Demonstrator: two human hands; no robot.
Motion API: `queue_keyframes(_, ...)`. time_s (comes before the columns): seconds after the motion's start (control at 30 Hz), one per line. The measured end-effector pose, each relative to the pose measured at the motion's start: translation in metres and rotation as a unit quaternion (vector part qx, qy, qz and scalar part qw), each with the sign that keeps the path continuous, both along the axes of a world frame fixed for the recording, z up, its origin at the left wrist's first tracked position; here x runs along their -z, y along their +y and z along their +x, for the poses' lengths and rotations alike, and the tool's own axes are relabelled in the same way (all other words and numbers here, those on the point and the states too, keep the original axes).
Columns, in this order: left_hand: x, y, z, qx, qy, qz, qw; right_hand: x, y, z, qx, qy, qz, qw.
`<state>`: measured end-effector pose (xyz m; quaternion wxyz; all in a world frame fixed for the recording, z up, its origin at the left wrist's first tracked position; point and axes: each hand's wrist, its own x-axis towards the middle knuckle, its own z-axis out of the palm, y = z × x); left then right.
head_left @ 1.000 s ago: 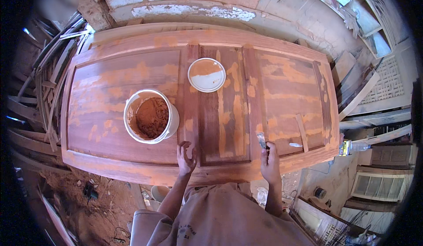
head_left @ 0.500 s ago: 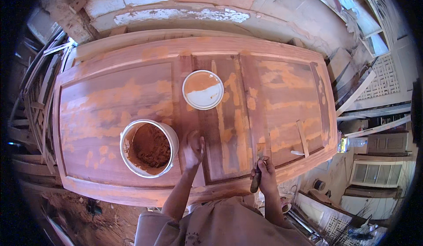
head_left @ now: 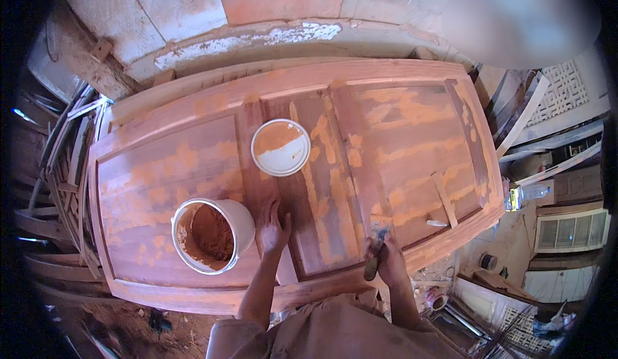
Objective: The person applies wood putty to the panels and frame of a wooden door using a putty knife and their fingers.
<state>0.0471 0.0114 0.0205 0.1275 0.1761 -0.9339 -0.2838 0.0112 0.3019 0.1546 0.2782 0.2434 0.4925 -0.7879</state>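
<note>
Bracing left hand, fingers spread flat, on wooden door beside filler bucket; gripping putty knife in closed right hand, blade angling toward panel for spreading.

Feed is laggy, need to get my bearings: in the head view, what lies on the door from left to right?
White bucket of reddish-brown filler → left hand flat on the door → right hand gripping a putty knife → loose wooden stick.
</note>
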Motion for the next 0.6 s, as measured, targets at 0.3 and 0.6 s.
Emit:
queue_keyframes(0.3,0.045,0.023,0.001,-0.075,0.017,-0.032,0.997,0.010,0.068,-0.029,0.066,-0.003,-0.108,0.992)
queue_keyframes(0.6,0.052,0.033,-0.012,-0.172,0.028,0.013,0.985,0.017,0.129,-0.061,0.160,-0.002,-0.166,0.973)
